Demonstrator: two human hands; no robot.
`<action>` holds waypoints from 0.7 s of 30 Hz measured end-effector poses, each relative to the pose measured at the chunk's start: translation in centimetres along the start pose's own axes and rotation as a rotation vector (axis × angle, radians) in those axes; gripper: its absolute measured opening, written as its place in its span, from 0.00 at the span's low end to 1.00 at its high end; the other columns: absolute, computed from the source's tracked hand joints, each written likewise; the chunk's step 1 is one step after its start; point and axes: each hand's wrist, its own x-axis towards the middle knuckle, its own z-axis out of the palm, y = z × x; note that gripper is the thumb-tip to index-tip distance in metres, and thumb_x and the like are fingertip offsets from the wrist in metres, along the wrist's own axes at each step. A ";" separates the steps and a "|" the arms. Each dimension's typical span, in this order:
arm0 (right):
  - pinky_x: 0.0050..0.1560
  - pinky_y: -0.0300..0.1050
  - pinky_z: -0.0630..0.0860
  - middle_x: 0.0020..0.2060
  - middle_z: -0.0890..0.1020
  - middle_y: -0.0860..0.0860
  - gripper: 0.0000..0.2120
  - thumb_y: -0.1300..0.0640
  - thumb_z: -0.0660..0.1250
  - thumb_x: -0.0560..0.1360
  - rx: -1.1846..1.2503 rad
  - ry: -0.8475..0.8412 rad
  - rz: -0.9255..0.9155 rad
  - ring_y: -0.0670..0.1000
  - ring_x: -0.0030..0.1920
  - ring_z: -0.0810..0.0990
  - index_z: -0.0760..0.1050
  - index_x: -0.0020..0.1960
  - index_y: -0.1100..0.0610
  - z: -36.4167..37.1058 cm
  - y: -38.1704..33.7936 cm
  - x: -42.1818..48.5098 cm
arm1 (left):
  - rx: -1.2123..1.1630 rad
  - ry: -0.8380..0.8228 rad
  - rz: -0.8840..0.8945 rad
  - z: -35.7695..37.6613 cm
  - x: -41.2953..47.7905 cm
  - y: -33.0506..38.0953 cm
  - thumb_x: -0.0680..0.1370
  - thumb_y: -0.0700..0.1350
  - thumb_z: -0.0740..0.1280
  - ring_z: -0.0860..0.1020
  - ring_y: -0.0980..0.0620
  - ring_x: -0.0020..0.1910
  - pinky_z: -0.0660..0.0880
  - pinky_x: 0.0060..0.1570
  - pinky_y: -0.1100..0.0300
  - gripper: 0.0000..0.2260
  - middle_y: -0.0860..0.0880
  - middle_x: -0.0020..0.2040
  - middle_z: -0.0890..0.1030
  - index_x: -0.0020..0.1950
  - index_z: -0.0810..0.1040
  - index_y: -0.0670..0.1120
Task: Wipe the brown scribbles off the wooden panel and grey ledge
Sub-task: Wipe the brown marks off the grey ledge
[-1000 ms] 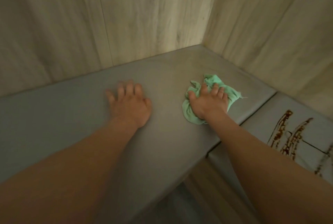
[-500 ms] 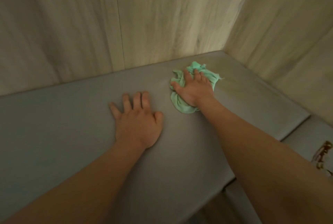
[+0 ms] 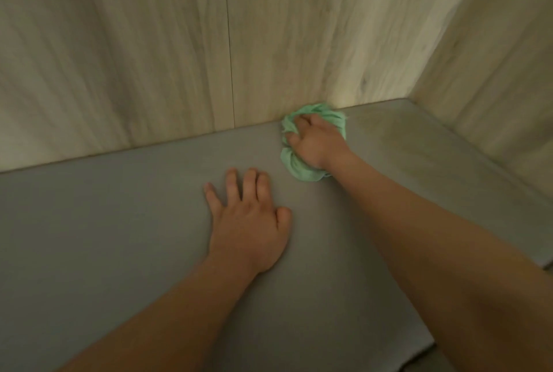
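Observation:
My right hand [image 3: 317,141] grips a bunched green cloth [image 3: 299,168] and holds it on the grey ledge [image 3: 119,222], right where the ledge meets the wooden back panel [image 3: 149,57]. Its fingers curl into the cloth's folds. My left hand [image 3: 248,222] lies flat on the ledge with fingers spread, a little nearer to me and to the left of the cloth. No brown scribbles show in this view.
A second wooden panel [image 3: 493,72] forms the right wall of the corner. The ledge's front edge [image 3: 419,350] runs along the lower right, with a seam to another grey section [image 3: 547,267] at the far right.
My right hand has pushed the cloth away from me to the back panel and bunched it tighter. The view has swung left, so the scribbled section at the right has left the frame.

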 end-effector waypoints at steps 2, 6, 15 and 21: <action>0.80 0.50 0.56 0.81 0.62 0.53 0.28 0.42 0.53 0.85 0.001 -0.026 -0.131 0.56 0.80 0.61 0.61 0.82 0.51 0.1 -1.0 -0.6 | -0.008 -0.015 -0.006 0.0 0.0 0.1 0.77 0.60 0.41 0.49 0.40 0.82 0.44 0.75 0.28 0.36 0.47 0.82 0.55 0.82 0.55 0.45; 0.80 0.48 0.54 0.80 0.65 0.49 0.25 0.45 0.54 0.86 0.033 -0.040 -0.299 0.52 0.80 0.61 0.63 0.82 0.49 0.0 -1.7 -3.8 | -0.118 0.058 0.011 -0.1 -0.1 -0.3 0.74 0.59 0.42 0.54 0.41 0.80 0.46 0.76 0.30 0.35 0.46 0.80 0.60 0.77 0.62 0.45; 0.75 0.55 0.65 0.73 0.73 0.54 0.29 0.40 0.52 0.80 0.040 0.048 -0.364 0.58 0.73 0.71 0.71 0.77 0.50 1.1 -2.4 -18.3 | -0.426 0.149 -0.037 -1.0 -0.7 -0.7 0.71 0.61 0.43 0.64 0.45 0.75 0.47 0.77 0.35 0.35 0.45 0.73 0.69 0.72 0.67 0.47; 0.73 0.52 0.68 0.66 0.77 0.52 0.22 0.42 0.57 0.82 0.077 0.168 -0.257 0.55 0.68 0.75 0.75 0.70 0.52 0.7 -1.6 -24.7 | -0.269 -0.028 -0.022 -1.8 -0.1 -0.9 0.83 0.53 0.51 0.59 0.45 0.78 0.45 0.77 0.33 0.20 0.44 0.76 0.67 0.73 0.67 0.49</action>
